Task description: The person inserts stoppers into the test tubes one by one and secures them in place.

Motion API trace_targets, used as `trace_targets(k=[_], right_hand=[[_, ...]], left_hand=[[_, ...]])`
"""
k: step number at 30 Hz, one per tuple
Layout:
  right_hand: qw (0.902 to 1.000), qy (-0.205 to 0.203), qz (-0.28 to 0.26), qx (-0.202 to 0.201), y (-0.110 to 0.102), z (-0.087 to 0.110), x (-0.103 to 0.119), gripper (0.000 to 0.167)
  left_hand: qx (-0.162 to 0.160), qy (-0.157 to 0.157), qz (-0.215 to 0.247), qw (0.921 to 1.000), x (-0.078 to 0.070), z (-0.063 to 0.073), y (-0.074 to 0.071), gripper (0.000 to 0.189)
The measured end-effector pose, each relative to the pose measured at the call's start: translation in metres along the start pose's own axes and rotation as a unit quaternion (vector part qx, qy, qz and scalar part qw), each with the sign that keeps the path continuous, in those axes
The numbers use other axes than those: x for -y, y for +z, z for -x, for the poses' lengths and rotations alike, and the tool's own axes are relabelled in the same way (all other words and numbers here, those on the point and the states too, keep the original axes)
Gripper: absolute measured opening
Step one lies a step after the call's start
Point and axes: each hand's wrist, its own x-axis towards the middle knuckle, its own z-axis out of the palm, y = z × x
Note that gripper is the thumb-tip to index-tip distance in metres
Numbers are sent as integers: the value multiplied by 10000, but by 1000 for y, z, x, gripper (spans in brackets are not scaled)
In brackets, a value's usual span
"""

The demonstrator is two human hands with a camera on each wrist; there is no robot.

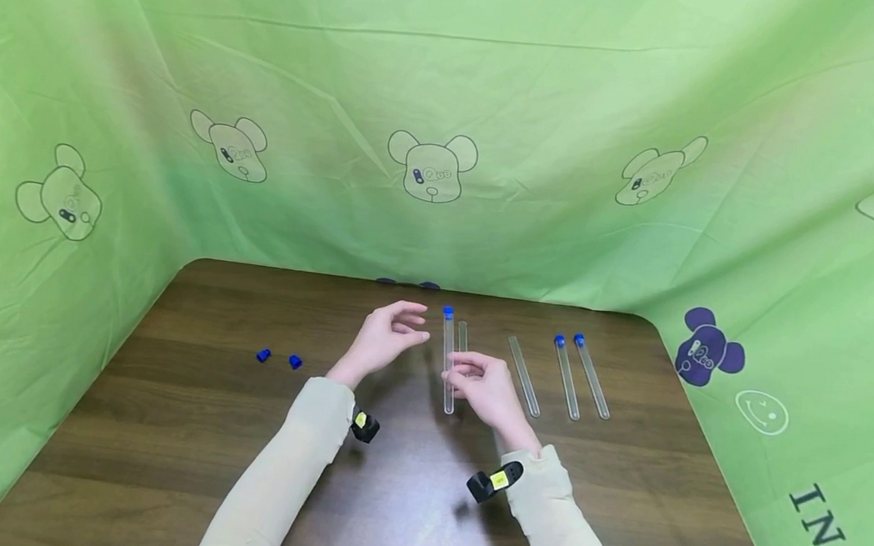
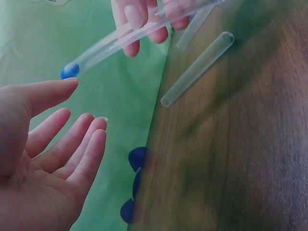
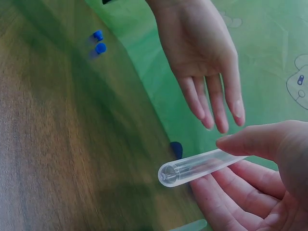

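My right hand (image 1: 484, 384) pinches a clear test tube (image 1: 449, 340) between thumb and fingers, a little below its middle. A blue cap (image 1: 448, 310) sits on the tube's upper end, while the rounded bottom (image 3: 168, 174) points down toward the table. To the left of the tube is my left hand (image 1: 384, 341), its fingers spread and relaxed with nothing in them. In the left wrist view the left thumb tip (image 2: 72, 83) appears right by the cap. Behind the right hand lies an uncapped test tube (image 1: 463, 335), partly hidden by it.
Another uncapped tube (image 1: 524, 377) lies on the brown wooden table (image 1: 172, 424), right of the right hand. Farther right are two blue-capped tubes (image 1: 567, 379). Two loose blue caps (image 1: 295, 361) lie at the left. A green cloth (image 1: 438, 248) hangs around the table's back and sides.
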Motion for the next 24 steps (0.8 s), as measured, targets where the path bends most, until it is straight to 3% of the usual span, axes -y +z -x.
trace_targets(k=[6, 13, 19, 24], right_hand=[[9998, 10, -23, -204, -7, -11, -26, 37], [9995, 24, -38, -323, -17, -11, -26, 37], [9994, 54, 140, -323, -25, -5, -10, 35], [9987, 10, 173, -488, -36, -11, -27, 35]], left_hand=[[-62, -58, -114, 9999, 4, 4, -5, 42], [-116, -124, -158, 9997, 6, 9, -13, 40], [-61, -148, -257, 9995, 10, 12, -20, 41], [-48, -190, -417, 9989, 10, 15, -24, 41]])
